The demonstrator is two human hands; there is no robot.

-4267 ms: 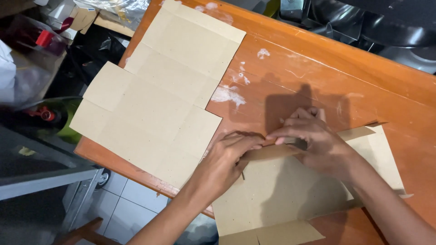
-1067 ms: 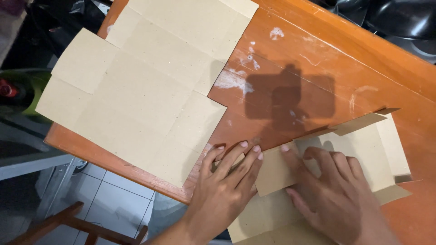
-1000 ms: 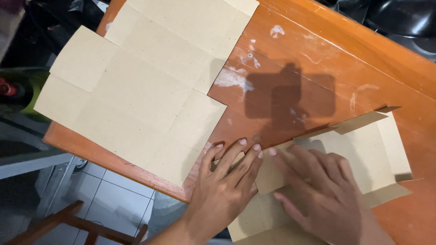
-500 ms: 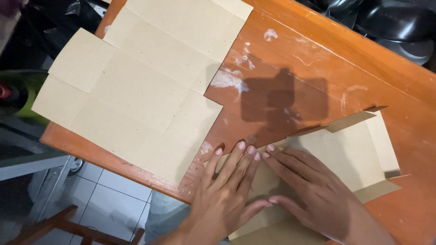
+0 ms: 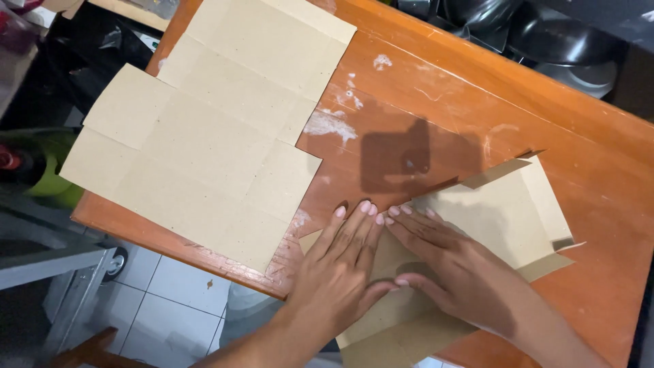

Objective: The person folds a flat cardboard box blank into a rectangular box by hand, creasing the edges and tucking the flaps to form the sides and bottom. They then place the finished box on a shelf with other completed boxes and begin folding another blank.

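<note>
Orange wooden surface is seen first, a flat cardboard blank spread at its corner; nearer, a folded cardboard piece overhanging the edge is pressed by left hand and right hand, grip flat and unclosed—uneven pressure could skew the crease or slide it off.

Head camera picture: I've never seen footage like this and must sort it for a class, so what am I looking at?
The camera sits on a person's head and looks down, so the two bare arms coming in from the bottom are that person's own. The left hand and the right hand lie flat, side by side, pressing on a folded piece of brown cardboard at the near edge of an orange wooden table. Neither hand has a grip on anything; the palms just press down. To the left lies a second, bigger flat cardboard sheet, creased and unfolded, partly overhanging the table. White smears mark the wood. Below the table, a tiled floor shows.
</note>
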